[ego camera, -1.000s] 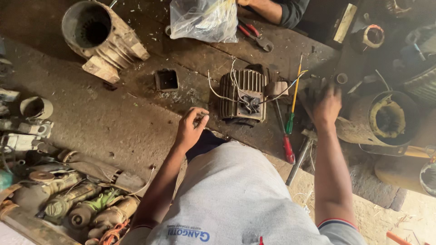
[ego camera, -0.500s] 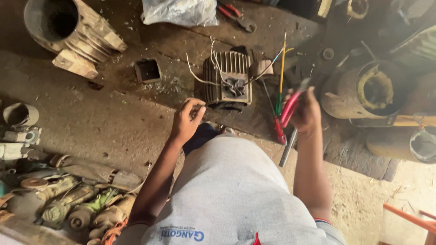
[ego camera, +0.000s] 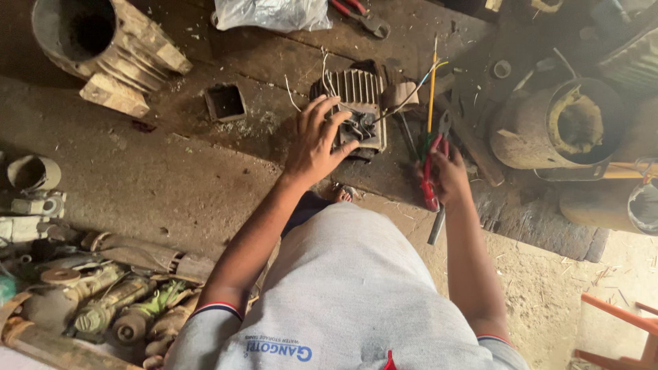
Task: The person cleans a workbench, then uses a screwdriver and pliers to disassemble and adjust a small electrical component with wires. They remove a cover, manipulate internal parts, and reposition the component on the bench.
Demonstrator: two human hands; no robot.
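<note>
Pliers [ego camera: 430, 179] with red handles sit clamped in your right hand [ego camera: 449, 175], just right of the finned motor [ego camera: 353, 109]. Your left hand [ego camera: 317, 140] rests spread on its near face, closer; fins run away from you.

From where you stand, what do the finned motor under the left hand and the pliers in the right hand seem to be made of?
The finned motor under the left hand looks like cast metal: grey, dull and grimy, with stiff parallel ribs. The pliers in the right hand appear to be dark steel at the jaws, with red handles that look like plastic or rubber sleeves; which one cannot be told from here.
</note>
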